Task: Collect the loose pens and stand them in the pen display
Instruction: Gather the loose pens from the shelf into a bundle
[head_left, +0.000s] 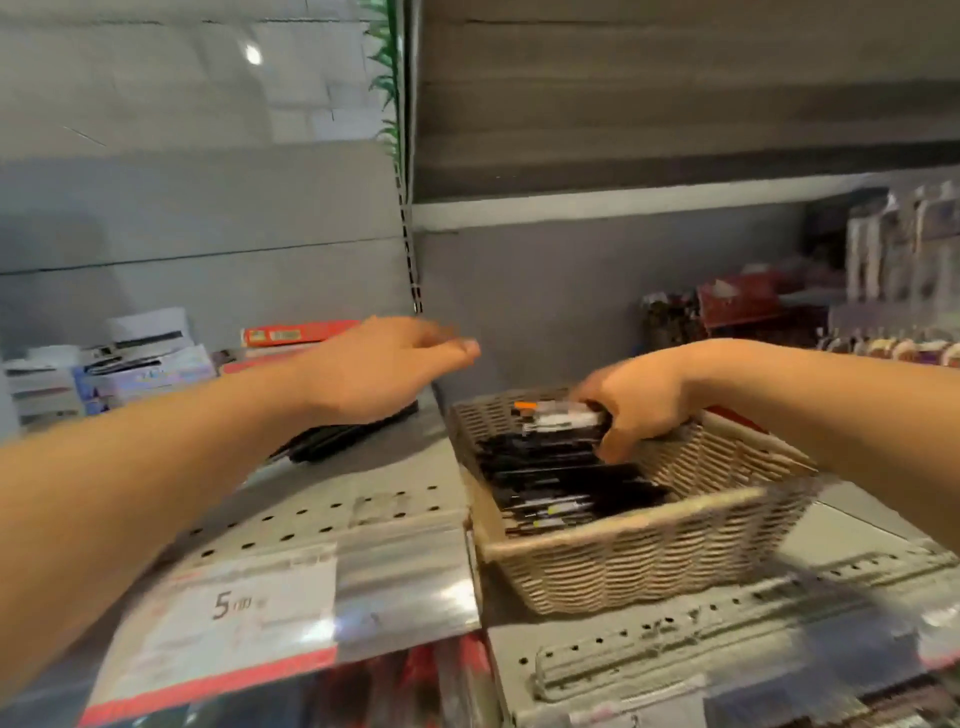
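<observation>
Hands: right hand (631, 400) grips pens (558, 415) in basket (649, 561); left hand (384, 364) flat, empty; price tag (234, 608) reads "5".

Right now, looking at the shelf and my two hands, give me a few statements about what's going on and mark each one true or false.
1. The right hand grips a bundle of pens over the wicker basket. True.
2. The left hand holds a pen. False: it holds nothing, its fingers stretched out above the shelf.
3. The basket is empty. False: dark pens lie in it.
4. A price label showing a 5 sits on the shelf's front edge, left of the basket. True.
5. A dark pile lies on the shelf below the left hand. True, though the blur hides what it is.
</observation>
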